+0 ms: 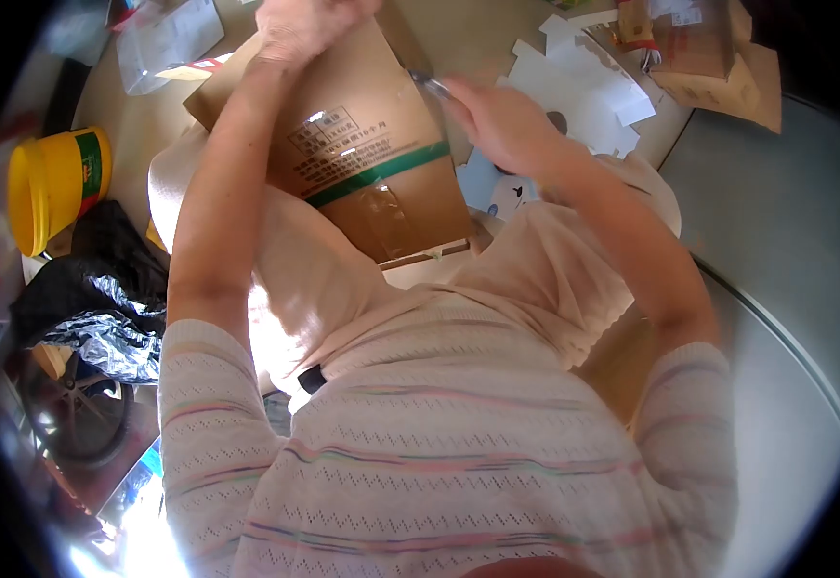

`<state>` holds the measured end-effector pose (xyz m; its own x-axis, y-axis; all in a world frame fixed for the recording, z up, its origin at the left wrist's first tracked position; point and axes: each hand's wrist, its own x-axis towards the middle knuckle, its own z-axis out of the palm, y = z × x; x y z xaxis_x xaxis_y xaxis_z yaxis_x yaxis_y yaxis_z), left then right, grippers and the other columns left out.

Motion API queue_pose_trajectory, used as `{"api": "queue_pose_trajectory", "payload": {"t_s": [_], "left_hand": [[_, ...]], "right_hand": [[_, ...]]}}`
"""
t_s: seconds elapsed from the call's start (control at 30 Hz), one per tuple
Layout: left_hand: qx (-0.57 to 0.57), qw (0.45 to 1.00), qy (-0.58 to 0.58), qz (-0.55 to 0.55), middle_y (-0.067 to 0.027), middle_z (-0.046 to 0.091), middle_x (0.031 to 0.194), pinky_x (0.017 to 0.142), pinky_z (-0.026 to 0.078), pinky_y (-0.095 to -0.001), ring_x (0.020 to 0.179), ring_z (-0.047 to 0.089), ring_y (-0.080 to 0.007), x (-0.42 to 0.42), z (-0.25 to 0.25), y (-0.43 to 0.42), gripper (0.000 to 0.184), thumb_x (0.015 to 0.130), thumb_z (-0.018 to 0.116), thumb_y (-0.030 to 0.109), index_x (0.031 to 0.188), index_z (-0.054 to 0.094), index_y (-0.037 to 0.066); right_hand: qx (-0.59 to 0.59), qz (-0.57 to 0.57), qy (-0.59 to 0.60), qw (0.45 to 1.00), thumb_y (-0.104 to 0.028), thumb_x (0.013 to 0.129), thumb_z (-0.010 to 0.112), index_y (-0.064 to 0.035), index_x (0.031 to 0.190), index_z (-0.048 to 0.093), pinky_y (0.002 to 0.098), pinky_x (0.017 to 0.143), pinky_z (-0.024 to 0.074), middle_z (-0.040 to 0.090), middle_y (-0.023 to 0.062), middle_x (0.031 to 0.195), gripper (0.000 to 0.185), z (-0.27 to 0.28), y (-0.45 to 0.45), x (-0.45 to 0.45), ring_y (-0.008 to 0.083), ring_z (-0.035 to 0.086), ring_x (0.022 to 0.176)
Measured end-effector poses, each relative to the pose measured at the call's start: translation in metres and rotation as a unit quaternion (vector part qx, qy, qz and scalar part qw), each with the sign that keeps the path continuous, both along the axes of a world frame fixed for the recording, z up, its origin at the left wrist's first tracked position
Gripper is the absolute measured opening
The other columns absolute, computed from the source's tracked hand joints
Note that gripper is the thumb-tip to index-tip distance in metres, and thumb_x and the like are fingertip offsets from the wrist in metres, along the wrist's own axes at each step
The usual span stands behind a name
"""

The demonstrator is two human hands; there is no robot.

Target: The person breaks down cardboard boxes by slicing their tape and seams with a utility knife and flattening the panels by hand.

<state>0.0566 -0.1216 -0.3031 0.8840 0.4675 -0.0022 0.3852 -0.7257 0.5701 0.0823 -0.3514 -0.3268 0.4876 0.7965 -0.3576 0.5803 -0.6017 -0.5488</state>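
A brown cardboard box (pixel 381 202) with a green stripe and printed dark characters stands tilted between my knees. At its upper edge my left hand (pixel 309 27) is closed on the cardboard, its fingertips partly cut off by the top of the view. My right hand (pixel 502 120) is closed around a slim metal knife (pixel 428 83), whose tip meets the right edge of the box. Most of the knife's handle is hidden in my fingers. Clear tape (pixel 379 200) runs along the box's lower face.
A yellow bucket (pixel 39 193) lies at the left, above a black plastic bag (pixel 117 289). Cut white cardboard (pixel 579 82) is spread at the upper right, near another open brown box (pixel 704 58). A clear plastic bag (pixel 165 43) lies upper left. A grey panel (pixel 776 212) stands at right.
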Motion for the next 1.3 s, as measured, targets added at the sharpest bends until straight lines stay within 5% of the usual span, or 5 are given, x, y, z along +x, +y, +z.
{"api": "queue_pose_trajectory", "payload": {"t_s": [0.3,0.73,0.93,1.03,1.3], "left_hand": [[-0.075,0.997,-0.024,-0.012,-0.0122,0.061,0.073,0.064,0.047,-0.0346,0.067,0.058,-0.0237,0.000,-0.003,-0.005,0.039,0.065,0.068,0.035,0.085,0.064,0.003],[-0.047,0.999,-0.002,-0.006,-0.0120,0.056,0.060,0.055,0.045,-0.0337,0.057,0.055,-0.0212,0.005,-0.014,0.010,0.036,0.063,0.068,0.036,0.070,0.060,0.001],[-0.045,0.999,0.000,-0.008,-0.0119,0.056,0.060,0.057,0.046,-0.0335,0.058,0.056,-0.0221,0.002,-0.012,0.004,0.036,0.064,0.067,0.036,0.070,0.060,0.002],[-0.030,0.999,-0.022,-0.009,-0.0127,0.056,0.061,0.058,0.047,-0.0337,0.060,0.056,-0.0229,0.001,-0.014,0.000,0.035,0.063,0.067,0.036,0.070,0.060,0.002],[-0.020,0.997,-0.056,-0.043,-0.0128,0.056,0.061,0.056,0.045,-0.0335,0.058,0.055,-0.0221,0.000,-0.013,0.007,0.033,0.062,0.068,0.031,0.067,0.059,0.000]], "right_hand": [[-0.016,0.008,0.016,1.000,-0.012,0.084,0.048,-0.0120,0.113,0.048,0.0425,0.058,0.0427,0.058,0.0173,0.072,0.028,-0.002,-0.025,-0.004,0.0357,0.056,0.068],[-0.081,-0.068,0.141,0.984,-0.016,0.088,0.045,-0.0073,0.105,0.052,0.0409,0.059,0.0421,0.057,0.0143,0.072,0.020,0.059,-0.011,0.015,0.0312,0.055,0.067],[0.007,-0.011,0.053,0.999,-0.016,0.087,0.045,-0.0041,0.102,0.051,0.0407,0.059,0.0420,0.057,0.0157,0.072,0.020,0.040,0.008,0.013,0.0313,0.054,0.064],[-0.009,0.044,0.069,0.997,-0.013,0.089,0.044,-0.0061,0.119,0.048,0.0359,0.053,0.0444,0.057,0.0147,0.073,0.031,0.035,0.015,0.014,0.0238,0.054,0.051],[-0.083,0.058,0.077,0.992,-0.013,0.087,0.045,-0.0059,0.113,0.046,0.0425,0.061,0.0427,0.057,0.0168,0.071,0.027,0.020,-0.015,-0.022,0.0315,0.056,0.061]]}}
